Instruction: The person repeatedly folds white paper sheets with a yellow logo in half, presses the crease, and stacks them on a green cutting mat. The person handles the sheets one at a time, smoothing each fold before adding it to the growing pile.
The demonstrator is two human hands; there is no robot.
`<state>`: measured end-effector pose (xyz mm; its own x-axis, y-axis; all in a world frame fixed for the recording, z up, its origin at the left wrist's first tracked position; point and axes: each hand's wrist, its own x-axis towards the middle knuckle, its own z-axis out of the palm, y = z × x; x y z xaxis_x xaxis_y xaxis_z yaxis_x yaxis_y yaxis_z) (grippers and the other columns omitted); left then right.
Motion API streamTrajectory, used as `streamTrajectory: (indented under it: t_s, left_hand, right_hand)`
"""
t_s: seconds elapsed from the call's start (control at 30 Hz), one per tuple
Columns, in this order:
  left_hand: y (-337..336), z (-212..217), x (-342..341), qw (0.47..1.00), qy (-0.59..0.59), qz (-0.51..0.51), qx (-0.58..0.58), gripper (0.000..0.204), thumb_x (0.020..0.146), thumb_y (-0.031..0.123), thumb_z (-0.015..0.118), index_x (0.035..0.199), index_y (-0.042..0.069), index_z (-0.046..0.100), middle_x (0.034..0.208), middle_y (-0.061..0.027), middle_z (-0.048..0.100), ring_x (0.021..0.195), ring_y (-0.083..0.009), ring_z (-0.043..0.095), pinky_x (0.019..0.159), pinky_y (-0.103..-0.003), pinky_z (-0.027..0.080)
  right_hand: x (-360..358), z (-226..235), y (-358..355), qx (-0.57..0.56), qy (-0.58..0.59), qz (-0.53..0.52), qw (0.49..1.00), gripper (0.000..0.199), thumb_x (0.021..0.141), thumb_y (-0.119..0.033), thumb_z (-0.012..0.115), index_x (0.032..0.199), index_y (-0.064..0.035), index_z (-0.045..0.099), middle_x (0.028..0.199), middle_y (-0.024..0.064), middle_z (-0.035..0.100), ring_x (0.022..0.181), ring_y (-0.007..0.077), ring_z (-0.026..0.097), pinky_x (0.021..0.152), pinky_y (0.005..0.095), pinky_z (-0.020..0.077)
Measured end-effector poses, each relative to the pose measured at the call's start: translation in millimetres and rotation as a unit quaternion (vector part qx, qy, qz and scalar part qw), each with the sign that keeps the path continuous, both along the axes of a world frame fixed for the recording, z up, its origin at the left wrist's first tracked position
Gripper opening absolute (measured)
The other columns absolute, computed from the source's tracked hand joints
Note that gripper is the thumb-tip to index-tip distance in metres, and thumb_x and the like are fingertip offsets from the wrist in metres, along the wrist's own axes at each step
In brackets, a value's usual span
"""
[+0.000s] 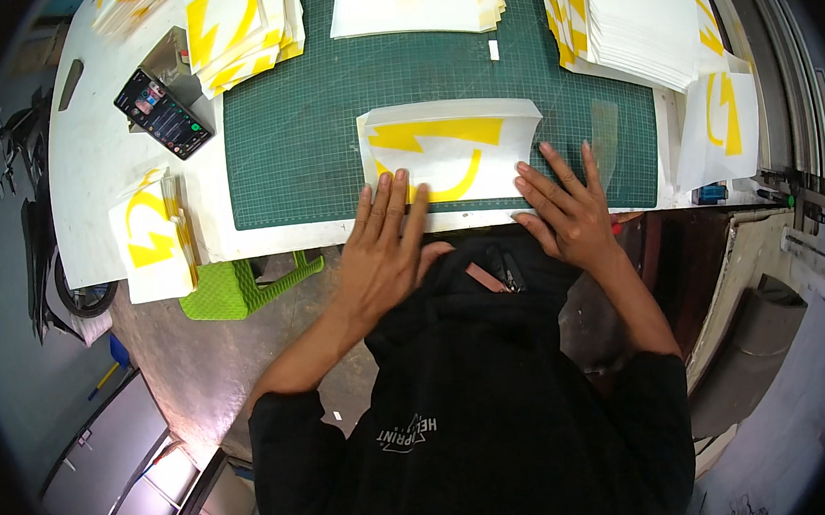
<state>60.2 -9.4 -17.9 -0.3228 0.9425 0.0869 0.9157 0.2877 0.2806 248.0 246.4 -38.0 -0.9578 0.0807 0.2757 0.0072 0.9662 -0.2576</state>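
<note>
— Where was the white sheet with the yellow cut-out shape [448, 150]?

— It lay on the green gridded cutting mat [299, 141], at the near edge of the white desk [90, 165], its top edge curling up.

— And the hands?

— Both lay flat with fingers spread, gripping nothing. The left hand [383, 250] pressed the sheet's near left corner; the right hand [562, 209] pressed its near right corner.

— Anything else about?

— Stacks of similar yellow-printed sheets [626, 22] along the far edge, and a black smartphone [163, 112] towards the far left corner.
</note>
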Motion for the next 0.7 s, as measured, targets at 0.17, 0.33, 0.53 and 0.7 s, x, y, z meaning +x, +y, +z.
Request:
streamTrajectory:
  t_s: [0.17, 0.33, 0.53, 0.7]
  left_hand:
    - [15.2, 1.0, 23.9, 0.998, 0.033, -0.008, -0.049, 0.076, 0.098, 0.066, 0.053, 0.164, 0.029, 0.040, 0.175, -0.0114, 0.023, 0.154, -0.0603, 0.014, 0.124, -0.071, 0.022]
    - [16.0, 1.4, 24.6, 0.997, 0.037, -0.007, -0.063, 0.083, 0.092, 0.070, 0.058, 0.165, 0.034, 0.038, 0.176, -0.0032, 0.021, 0.149, -0.0664, 0.020, 0.117, -0.079, 0.024]
    - [17.8, 6.6, 26.6, 0.996, 0.029, 0.005, -0.080, 0.082, 0.093, 0.068, 0.059, 0.164, 0.034, 0.039, 0.176, -0.0031, 0.021, 0.151, -0.0655, 0.014, 0.115, -0.082, 0.020]
    - [18.3, 4.6, 28.0, 0.997, 0.003, 0.010, -0.071, 0.079, 0.094, 0.067, 0.059, 0.163, 0.033, 0.041, 0.176, -0.0041, 0.021, 0.153, -0.0649, 0.009, 0.116, -0.083, 0.016]
  right_hand:
    - [-4.2, 7.7, -2.1, -0.013, 0.006, 0.004, 1.000, 0.045, 0.093, -0.034, 0.077, 0.131, -0.0104, 0.072, 0.146, 0.0031, 0.066, 0.152, 0.0324, 0.044, 0.125, 0.0705, 0.0187]
    - [-37.8, 46.4, -16.2, 0.048, 0.066, -0.023, 0.996, 0.045, 0.090, -0.031, 0.080, 0.130, -0.0119, 0.072, 0.135, 0.0054, 0.070, 0.140, 0.0319, 0.053, 0.123, 0.0701, 0.0187]
    - [-137.3, 61.6, 13.6, -0.037, -0.035, 0.028, 0.998, 0.045, 0.085, -0.023, 0.083, 0.127, -0.0113, 0.072, 0.123, 0.0101, 0.071, 0.121, 0.0307, 0.061, 0.120, 0.0659, 0.0227]
    - [-149.2, 39.4, 0.9, 0.015, 0.033, -0.038, 0.999, 0.035, 0.085, -0.020, 0.081, 0.116, -0.0083, 0.072, 0.122, 0.0111, 0.068, 0.113, 0.0283, 0.062, 0.114, 0.0611, 0.0310]
